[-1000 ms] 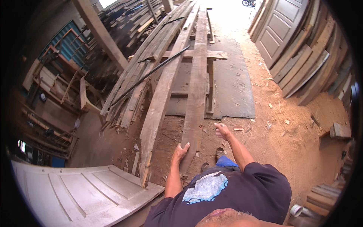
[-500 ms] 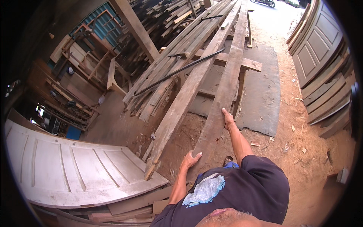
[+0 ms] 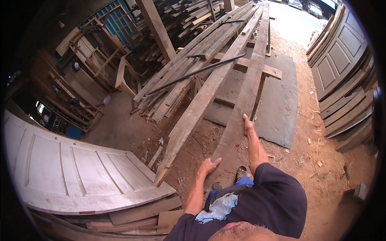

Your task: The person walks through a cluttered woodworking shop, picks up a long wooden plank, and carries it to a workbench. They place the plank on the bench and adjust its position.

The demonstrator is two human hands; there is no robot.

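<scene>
A long brown plank point(image 3: 242, 98) runs away from me over a wooden crosspiece point(image 3: 270, 71). My left hand point(image 3: 208, 165) is closed on its left edge near the close end, thumb on top and fingers hidden beneath. Farther along, my right hand point(image 3: 249, 125) grips the right edge, its thumb up and the other fingers mostly out of sight. Left of this plank lies a second long, pale weathered plank point(image 3: 197, 110). A thin black bar point(image 3: 193, 73) rests slanting across that plank and the stacked boards beside it.
Stacked long boards point(image 3: 169, 93) lie farther left, with a hammer-like tool on them. A whitish panelled door point(image 3: 68, 168) lies at the near left over loose boards point(image 3: 144, 211). Leaning doors and boards point(image 3: 341, 52) line the right. A flat grey sheet point(image 3: 277, 104) covers ground scattered with wood scraps.
The held plank and both hands appear slightly farther right in the picture, as the whole view has shifted. The grip of each hand looks the same.
</scene>
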